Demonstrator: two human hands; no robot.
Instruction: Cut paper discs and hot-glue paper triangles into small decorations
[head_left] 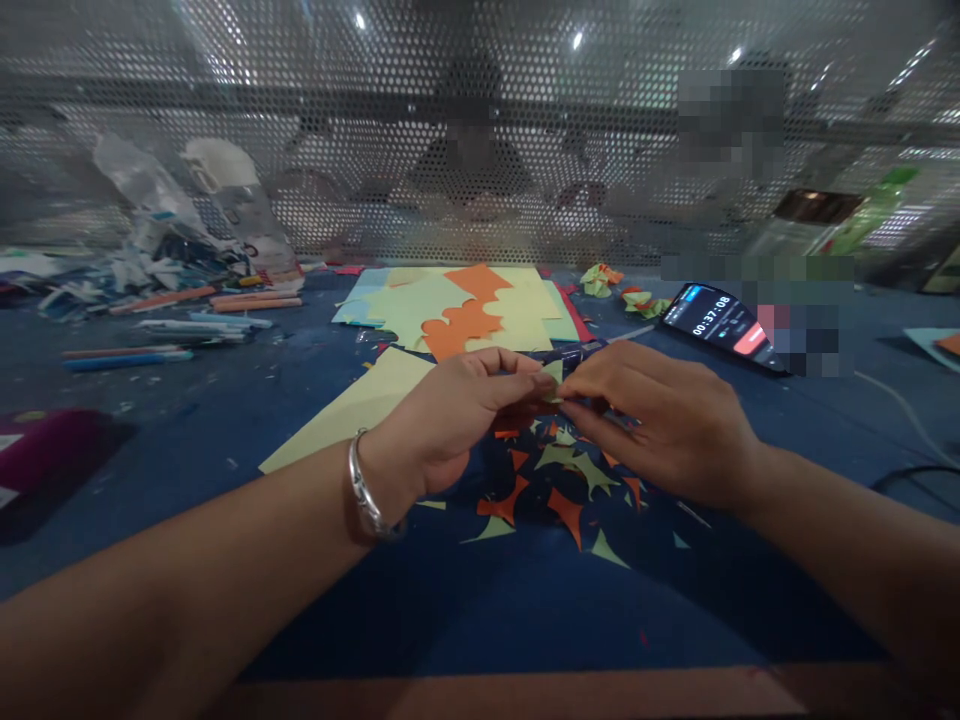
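A small piece of pale yellow-green paper [553, 378] is pinched between my two hands, above the blue table. My left hand [469, 410], with a silver bangle at its wrist, grips the piece from the left. From the right, the fingertips of my right hand [660, 420] close on its other side. Orange paper scraps [566, 515] and yellow-green paper scraps [596, 473] lie scattered below my hands. Left of them is a yellow paper sheet [360, 400], partly covered by my left hand. Behind my fingers rests a dark, slim tool [574, 353], mostly hidden.
Stacked coloured paper with cut-out edges [525, 305] lies at the back. Crumpled paper flowers [600, 280] and a phone running a timer [724, 328] are at the right. Rolled paper sticks [202, 325] and a plastic bottle [244, 210] stand left. Perforated metal [337, 140] closes the back.
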